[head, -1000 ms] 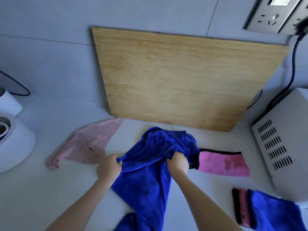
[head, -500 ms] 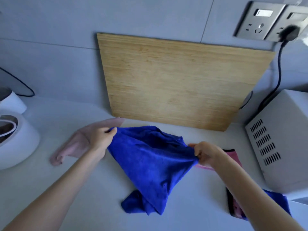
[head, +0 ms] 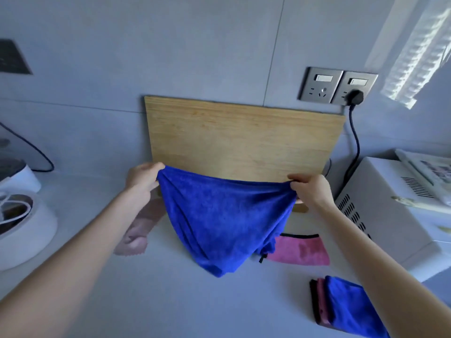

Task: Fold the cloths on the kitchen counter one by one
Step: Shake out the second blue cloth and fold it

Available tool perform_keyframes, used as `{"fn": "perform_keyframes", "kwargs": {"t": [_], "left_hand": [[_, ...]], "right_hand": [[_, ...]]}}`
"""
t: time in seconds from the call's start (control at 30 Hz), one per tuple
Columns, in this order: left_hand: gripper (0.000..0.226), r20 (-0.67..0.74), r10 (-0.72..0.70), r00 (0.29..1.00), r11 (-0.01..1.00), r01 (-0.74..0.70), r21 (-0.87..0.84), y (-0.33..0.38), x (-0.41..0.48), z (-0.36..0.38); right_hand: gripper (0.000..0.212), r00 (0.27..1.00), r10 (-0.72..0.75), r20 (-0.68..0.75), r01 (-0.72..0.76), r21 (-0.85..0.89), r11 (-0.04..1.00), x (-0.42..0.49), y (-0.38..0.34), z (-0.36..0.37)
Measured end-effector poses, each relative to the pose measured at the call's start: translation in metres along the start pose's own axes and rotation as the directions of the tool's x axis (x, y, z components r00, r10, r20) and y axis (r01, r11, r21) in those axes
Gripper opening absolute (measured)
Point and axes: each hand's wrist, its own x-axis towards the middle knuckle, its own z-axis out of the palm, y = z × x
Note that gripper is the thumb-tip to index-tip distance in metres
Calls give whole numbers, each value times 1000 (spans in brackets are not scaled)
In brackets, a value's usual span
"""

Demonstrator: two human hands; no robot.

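Over the kitchen counter (head: pixel 170 301), pinched blue cloth (head: pixel 227 220) by upper corners in left hand (head: pixel 141 179) and right hand (head: pixel 310 191), draped below fingers, likely squaring it for folding.

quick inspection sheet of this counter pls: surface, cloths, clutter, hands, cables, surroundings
Surface: pale grey counter, smooth.
Job's things: blue cloth held up, sagging between the hands; pale pink cloth crumpled at left; bright pink cloth with black trim flat on the counter, partly hidden by the blue one; folded stack, blue over pink, front right.
Clutter: wooden board leaning on the wall; white appliance at left; white vented box at right.
Hands: left hand and right hand each pinch a top corner of the blue cloth.
Cables: black cord drops from the plugged socket behind the vented box; thin black lead far left.
Surroundings: grey tiled wall.
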Motion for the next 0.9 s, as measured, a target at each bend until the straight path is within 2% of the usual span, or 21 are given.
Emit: {"fn": "perform_keyframes", "kwargs": {"t": [0.1, 0.13, 0.2, 0.27, 0.3, 0.37, 0.43, 0.5, 0.57, 0.63, 0.73, 0.83, 0.87, 0.9], "left_hand": [[22, -11, 60, 998, 983, -60, -176, 43, -6, 4], [22, -6, 73, 997, 967, -72, -243, 56, -8, 1], [23, 7, 90, 996, 930, -81, -359, 78, -16, -10], [23, 33, 103, 994, 915, -81, -395, 88, -28, -28], [22, 47, 92, 995, 924, -68, -377, 87, -33, -37], [17, 78, 40, 996, 971, -21, -237, 74, -44, -55], [14, 90, -46, 995, 999, 44, 18, 42, -55, -68], [16, 69, -120, 990, 951, 95, 293, -1, -69, -80], [17, 105, -176, 979, 833, 91, 545, -45, -80, -90], [19, 151, -277, 949, 653, 70, 754, -86, -89, -102], [23, 173, -468, 867, 429, 52, 902, -140, -99, -117], [22, 179, -590, 787, 196, -76, 978, -173, -101, -117], [24, 175, -581, 795, 121, -128, 984, -177, -97, -114], [28, 183, -538, 823, 85, -163, 983, -181, -93, -109]], "right_hand": [[36, 968, -213, -130, 207, -57, 977, 3, -41, -7], [36, 954, -255, -156, 257, -10, 966, 1, -55, -12], [41, 949, -270, -162, 302, 230, 925, -9, -76, -23], [48, 961, -260, -98, 274, 481, 833, -28, -85, -36], [50, 966, -257, -34, 234, 539, 809, -38, -83, -40], [50, 958, -247, 147, 134, 533, 836, -56, -68, -42], [49, 923, -187, 337, 31, 418, 908, -74, -43, -36], [44, 859, -84, 506, -39, 229, 973, -92, -9, -25], [42, 794, 61, 605, -78, 2, 997, -106, 24, -12], [38, 720, 234, 653, -125, -210, 970, -117, 58, 3], [30, 605, 424, 673, -144, -432, 890, -129, 104, 21], [24, 490, 540, 684, -35, -604, 796, -133, 133, 31], [21, 502, 547, 670, 55, -656, 753, -130, 139, 36], [18, 569, 519, 638, 150, -701, 697, -126, 142, 40]]}}
